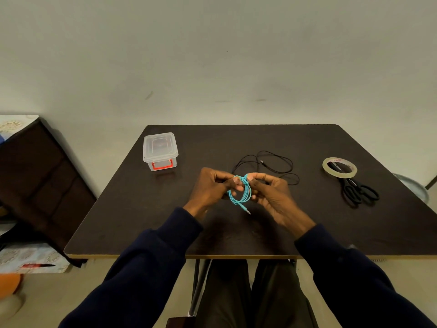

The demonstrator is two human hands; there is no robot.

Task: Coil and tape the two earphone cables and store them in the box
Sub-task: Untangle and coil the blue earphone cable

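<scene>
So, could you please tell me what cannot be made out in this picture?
Head view:
- Blue cable: earbuds hidden inside the left hand and right hand.
- Black cable: near loop partly behind the right hand.
- Scissors: blades partly under the tape.
- Tape: print too small to read.
- Box: contents unclear through its cloudy lid.

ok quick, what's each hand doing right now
Left hand: holding the blue earphone cable coil.
Right hand: pinching the same coil's top.
</scene>
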